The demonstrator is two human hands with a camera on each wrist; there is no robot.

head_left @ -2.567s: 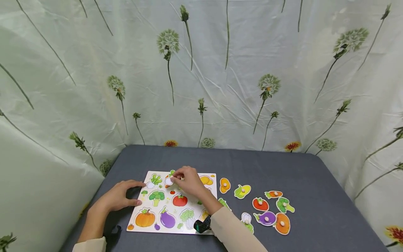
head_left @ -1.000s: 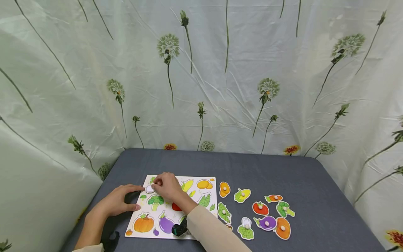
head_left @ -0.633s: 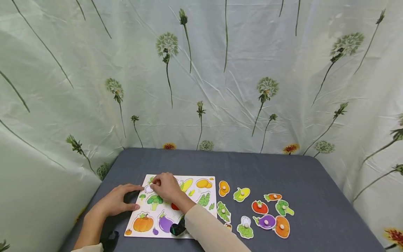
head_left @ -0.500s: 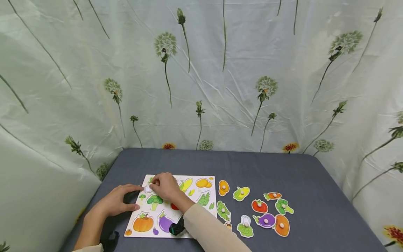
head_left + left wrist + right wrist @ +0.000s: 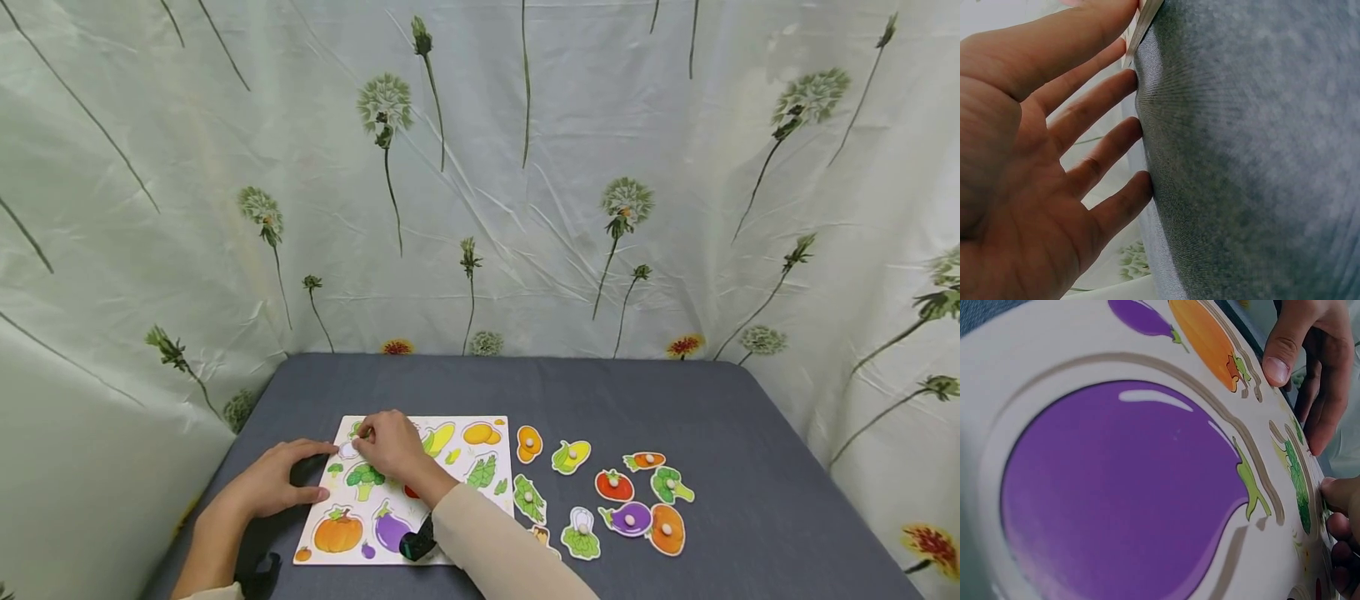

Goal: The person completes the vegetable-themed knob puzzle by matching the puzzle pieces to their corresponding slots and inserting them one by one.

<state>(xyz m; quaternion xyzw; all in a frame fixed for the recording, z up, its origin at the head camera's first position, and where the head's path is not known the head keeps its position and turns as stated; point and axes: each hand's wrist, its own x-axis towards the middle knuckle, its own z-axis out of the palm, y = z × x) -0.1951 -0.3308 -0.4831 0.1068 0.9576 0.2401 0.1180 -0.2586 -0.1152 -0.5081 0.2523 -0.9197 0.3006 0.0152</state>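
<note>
A white puzzle board [image 5: 453,422] printed with vegetables lies on the grey table. My right hand [image 5: 397,446] pinches a white-and-green turnip puzzle piece [image 5: 348,451] at the board's far left corner, over the matching picture; the fingers cover part of it. On the board's left edge rest the thumb and index finger of my left hand [image 5: 273,479], the other fingers spread loosely, as the left wrist view also shows. The printed eggplant [image 5: 1122,487] fills the right wrist view, with the right fingertips [image 5: 1338,494] low on the board beyond it.
Right of the board lie several knobbed pieces: potato [image 5: 529,445], corn [image 5: 572,457], carrot [image 5: 637,460], tomato [image 5: 609,490], broccoli [image 5: 667,483], eggplant [image 5: 637,520], pumpkin [image 5: 667,542], cabbage [image 5: 581,543] and a green leafy one [image 5: 528,508]. A floral curtain [image 5: 480,167] hangs behind the table.
My right hand has carried the turnip piece leftward to the board's far left corner and stays there over the last second. The left hand keeps its place at the edge. The view shifts slightly.
</note>
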